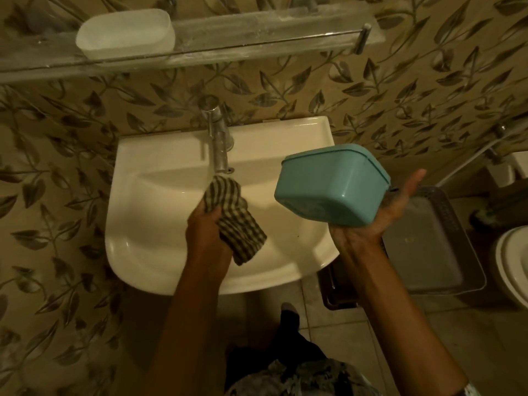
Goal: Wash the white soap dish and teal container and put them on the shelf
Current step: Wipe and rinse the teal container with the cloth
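Observation:
The white soap dish [125, 34] sits on the glass shelf [257, 35] at the upper left, above the sink. The teal container [331, 185] lies tilted on the palm of my right hand [371, 218], whose fingers are stretched out straight past its right side; it hangs over the sink's right edge. My left hand [207, 227] grips a checked cloth [231, 215] over the middle of the white sink [160, 172], just below the tap [218, 138]. No water is visibly running from the tap.
A grey basket [445, 252] stands on the floor right of the sink, with a white toilet [514, 270] at the far right edge. Leaf-patterned wall tiles surround the sink. A metal rail runs along the shelf's front.

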A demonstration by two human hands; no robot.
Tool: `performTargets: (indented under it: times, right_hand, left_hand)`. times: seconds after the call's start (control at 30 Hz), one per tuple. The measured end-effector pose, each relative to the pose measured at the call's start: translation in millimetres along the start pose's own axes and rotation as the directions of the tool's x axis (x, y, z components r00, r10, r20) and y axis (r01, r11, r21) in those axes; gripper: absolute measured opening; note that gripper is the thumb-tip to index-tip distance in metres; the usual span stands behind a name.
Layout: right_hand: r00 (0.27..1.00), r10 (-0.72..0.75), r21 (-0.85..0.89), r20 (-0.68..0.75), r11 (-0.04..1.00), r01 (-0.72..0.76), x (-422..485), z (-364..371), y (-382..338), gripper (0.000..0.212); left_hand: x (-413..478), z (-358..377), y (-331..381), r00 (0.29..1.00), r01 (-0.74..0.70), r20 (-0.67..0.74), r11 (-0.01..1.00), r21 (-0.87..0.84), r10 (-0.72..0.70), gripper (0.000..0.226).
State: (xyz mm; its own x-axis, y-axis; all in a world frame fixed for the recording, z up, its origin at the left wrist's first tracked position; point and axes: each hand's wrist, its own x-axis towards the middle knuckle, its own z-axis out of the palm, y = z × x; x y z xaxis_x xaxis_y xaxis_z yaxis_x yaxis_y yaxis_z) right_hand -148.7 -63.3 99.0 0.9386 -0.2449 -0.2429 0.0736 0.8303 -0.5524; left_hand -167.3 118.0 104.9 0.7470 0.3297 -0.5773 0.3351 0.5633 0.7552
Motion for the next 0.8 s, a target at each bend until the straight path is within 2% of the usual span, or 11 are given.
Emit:
performTargets:
  times: [0.13,0.23,0.3,0.37,0.43,0.47,0.53,0.6,0.63,0.7,0.8]
  right_hand:
    - [0.984,-0.033,-0.058,0.177,0.997,0.044,-6,-1,11,0.06]
    - [0.981,0.019,-0.211,0.193,0.977,0.022,-6,-11,17,0.053]
    - [0.988,-0.032,-0.35,0.154,0.933,0.085,-1,-22,16,0.035]
    - [0.973,-0.106,-0.515,0.203,0.834,0.198,5,-29,13,0.024]
    - [0.965,-0.093,-0.639,0.244,0.733,0.232,8,-33,11,0.034]
    - [0.962,-0.081,-0.655,0.261,0.717,0.238,7,-33,11,0.04]
    - [0.969,-0.1,-0.584,0.224,0.783,0.216,1,-29,14,0.038]
    - [0.994,-0.104,-0.432,0.019,0.896,0.102,-5,-19,19,0.035]
    - [0.992,-0.102,-0.395,-0.074,0.916,0.064,-5,-15,21,0.038]
    - [0.978,-0.145,-0.449,-0.147,0.891,0.065,-3,-11,21,0.04]
    - [0.964,-0.234,-0.529,-0.128,0.838,0.134,1,-1,16,0.038]
  left_hand:
    - [-12,7,-23,0.981,0.188,0.06,0.979,-0.081,-0.183,0.045]
    - [-21,14,-22,0.979,0.186,0.095,0.98,-0.071,-0.179,0.042]
    - [-19,15,-15,0.994,0.086,0.071,0.995,-0.057,-0.082,0.041]
    - [-19,14,-5,0.997,-0.057,0.052,0.998,0.027,0.055,0.043]
    - [-21,12,1,0.974,-0.216,0.098,0.964,0.156,0.203,0.047]
    - [-24,12,3,0.957,-0.283,0.13,0.935,0.215,0.26,0.05]
    - [-31,13,4,0.917,-0.392,0.191,0.881,0.265,0.35,0.053]
    - [-38,16,5,0.885,-0.448,0.266,0.853,0.268,0.381,0.054]
    - [-41,18,4,0.871,-0.47,0.301,0.837,0.281,0.388,0.056]
    - [-44,21,6,0.849,-0.52,0.294,0.793,0.318,0.439,0.059]
    - [-41,23,20,0.803,-0.595,0.206,0.733,0.33,0.559,0.06]
